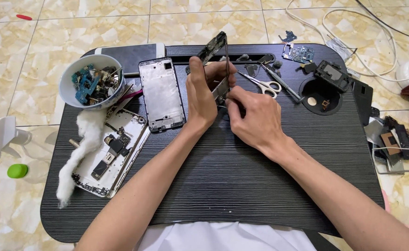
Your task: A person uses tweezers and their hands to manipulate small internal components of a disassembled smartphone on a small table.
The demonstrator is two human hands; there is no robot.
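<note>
My left hand [203, 95] grips a dismantled phone frame [215, 45], holding it on edge above the middle of the black lap table [241, 176]. The frame's top end sticks up past my fingers. My right hand [253, 116] is pressed against the frame's lower right side, with the fingertips pinched at its edge near my left palm. Whatever the right fingers pinch is too small to see. Both forearms reach in from the bottom of the view.
A silver phone frame [160, 93] and an opened phone with bare circuitry [113, 153] lie at left, beside a strip of cotton wool [81, 148] and a white bowl of parts [93, 81]. Scissors [262, 84], a screwdriver [283, 83] and circuit boards [299, 53] lie behind my hands.
</note>
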